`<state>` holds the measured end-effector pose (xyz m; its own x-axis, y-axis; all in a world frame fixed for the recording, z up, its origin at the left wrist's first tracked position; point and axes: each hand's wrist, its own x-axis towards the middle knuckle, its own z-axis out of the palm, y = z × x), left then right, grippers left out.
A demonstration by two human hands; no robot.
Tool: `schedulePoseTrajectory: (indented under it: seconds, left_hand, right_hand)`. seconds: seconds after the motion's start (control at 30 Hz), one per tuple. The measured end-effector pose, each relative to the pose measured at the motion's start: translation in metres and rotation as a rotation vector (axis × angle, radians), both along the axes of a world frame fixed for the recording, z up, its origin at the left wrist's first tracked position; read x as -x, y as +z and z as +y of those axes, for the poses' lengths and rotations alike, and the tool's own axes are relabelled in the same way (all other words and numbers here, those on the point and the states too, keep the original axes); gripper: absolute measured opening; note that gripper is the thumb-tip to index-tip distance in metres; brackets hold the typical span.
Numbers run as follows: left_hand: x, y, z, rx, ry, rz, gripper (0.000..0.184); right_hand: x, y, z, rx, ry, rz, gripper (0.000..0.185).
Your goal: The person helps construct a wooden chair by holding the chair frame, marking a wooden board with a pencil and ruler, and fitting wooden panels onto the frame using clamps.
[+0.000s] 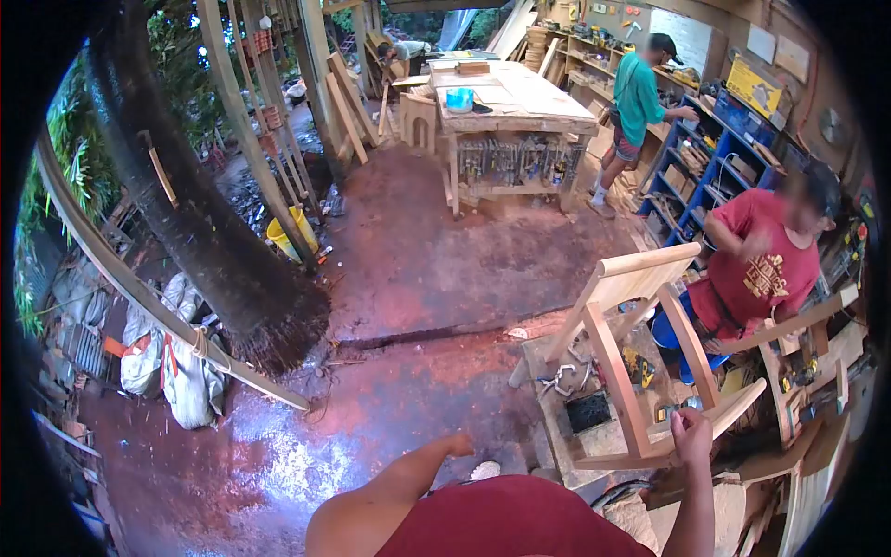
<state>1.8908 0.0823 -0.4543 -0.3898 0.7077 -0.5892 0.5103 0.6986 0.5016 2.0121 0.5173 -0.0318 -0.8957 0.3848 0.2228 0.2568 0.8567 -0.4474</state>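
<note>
A pale and reddish wooden chair frame (608,376) leans on a low workbench (557,436) at my right. My right hand (691,438) is raised in front of the frame's lower rail, fingers drawn together; what they hold, if anything, I cannot make out. My left hand (457,446) hangs over the floor beside my body, away from the bench, its fingers too small and foreshortened to read. Between the frame's legs lie a yellow-and-black power tool (639,367) and a drill (680,407). A black box (587,412) and metal clamps (561,379) rest on the bench.
Across the bench stands a person in a red shirt (761,265); farther back, one in green (636,102) faces blue shelves (715,167). A large worktable (520,116) stands beyond. To the left are a tree trunk (186,204), a slanted pole (139,292) and white sacks (190,381).
</note>
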Motion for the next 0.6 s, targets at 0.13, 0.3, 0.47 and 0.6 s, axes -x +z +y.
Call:
schedulePoseTrajectory:
  seconds: [0.13,0.3,0.47,0.6]
  left_hand:
    - [-0.005,0.005,-0.002,-0.003,0.218,-0.073,0.055]
    - [-0.008,0.004,-0.001,0.006,0.24,-0.039,0.059]
    - [-0.01,0.027,-0.001,0.024,0.282,-0.155,0.061]
    - [-0.008,0.018,-0.004,-0.018,0.216,-0.084,0.062]
  right_hand:
    - [-0.001,0.005,-0.005,0.006,-0.028,-0.022,0.015]
    - [0.0,0.011,-0.009,0.03,-0.002,-0.019,0.016]
    - [-0.002,0.003,-0.003,0.014,0.007,-0.003,0.017]
    - [-0.001,0.01,-0.009,0.02,0.011,-0.003,0.017]
